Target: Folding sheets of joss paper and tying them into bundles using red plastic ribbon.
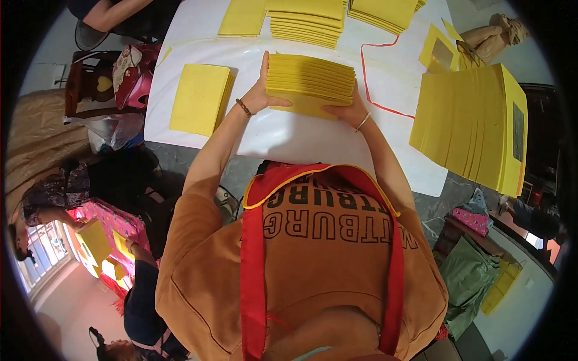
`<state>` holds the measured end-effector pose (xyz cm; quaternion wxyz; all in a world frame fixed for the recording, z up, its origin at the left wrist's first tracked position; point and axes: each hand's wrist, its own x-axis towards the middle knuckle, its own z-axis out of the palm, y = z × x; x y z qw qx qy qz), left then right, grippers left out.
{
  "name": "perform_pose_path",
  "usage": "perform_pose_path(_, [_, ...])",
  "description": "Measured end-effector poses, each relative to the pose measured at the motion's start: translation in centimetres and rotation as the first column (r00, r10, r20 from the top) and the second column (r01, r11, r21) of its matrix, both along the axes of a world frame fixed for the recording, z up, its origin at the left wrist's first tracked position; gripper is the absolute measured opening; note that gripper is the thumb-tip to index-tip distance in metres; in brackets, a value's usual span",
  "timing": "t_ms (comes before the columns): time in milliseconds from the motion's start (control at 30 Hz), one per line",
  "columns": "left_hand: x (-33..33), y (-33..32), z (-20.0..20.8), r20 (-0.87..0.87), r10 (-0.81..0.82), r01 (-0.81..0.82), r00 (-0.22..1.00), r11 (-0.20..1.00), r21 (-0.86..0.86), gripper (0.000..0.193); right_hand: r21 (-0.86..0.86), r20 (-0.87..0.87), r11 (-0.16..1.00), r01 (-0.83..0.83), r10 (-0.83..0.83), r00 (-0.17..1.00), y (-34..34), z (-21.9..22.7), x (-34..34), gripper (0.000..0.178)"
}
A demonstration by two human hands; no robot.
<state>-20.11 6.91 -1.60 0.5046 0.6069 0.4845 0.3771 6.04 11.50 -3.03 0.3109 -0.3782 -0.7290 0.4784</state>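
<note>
Both my hands grip the sides of a thick stack of yellow folded paper (310, 78) over the white table. My left hand (263, 97) presses its left side, the thumb lying across the near face. On the opposite side my right hand (352, 112) is closed round the near right corner, its thumb also in front; its other fingers are partly hidden. The layers' edges face up toward me. To the left lies a smaller yellow paper stack (200, 99). A red cord (365, 75) trails over the table to the right.
More yellow paper stacks (307, 24) line the table's far side. A tall, leaning yellow stack (463, 120) stands at the right edge of the white table (253, 141). A person's arm (117, 15) shows at far left. Other people work at a pink-covered table (123, 219).
</note>
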Motion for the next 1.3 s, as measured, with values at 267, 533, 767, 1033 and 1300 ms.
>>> perform_pose_path(267, [1.7,-0.2,2.6,0.334,0.048,-0.071,0.941,0.996,0.059,0.125,-0.209,-0.083,0.978,0.003,-0.021,0.996,0.3,-0.3,0.9,0.072])
perform_pose_path(533, [3.5,1.3,11.4,0.307,0.098,-0.117,0.947,0.992,0.043,0.087,-0.663,-0.615,0.733,-0.154,-0.415,0.671,-2.8,6.7,-0.9,0.050])
perform_pose_path(767, [4.3,3.4,13.9,0.638,0.138,-0.126,0.757,0.990,-0.066,0.060,-0.469,-0.856,0.564,-0.679,-0.480,0.192,-1.4,6.5,-1.3,0.045])
perform_pose_path(1033, [9.8,0.1,14.7,0.472,0.183,-0.287,0.863,0.945,0.159,0.051,-0.499,-0.835,0.609,-0.617,-0.529,0.154,-4.0,7.8,-2.1,0.047])
perform_pose_path(1300, [10.8,0.4,14.1,0.392,0.320,-0.420,0.863,0.885,0.201,0.040,-0.436,-0.841,0.582,-0.686,-0.534,0.082,-4.9,8.5,-1.8,0.046])
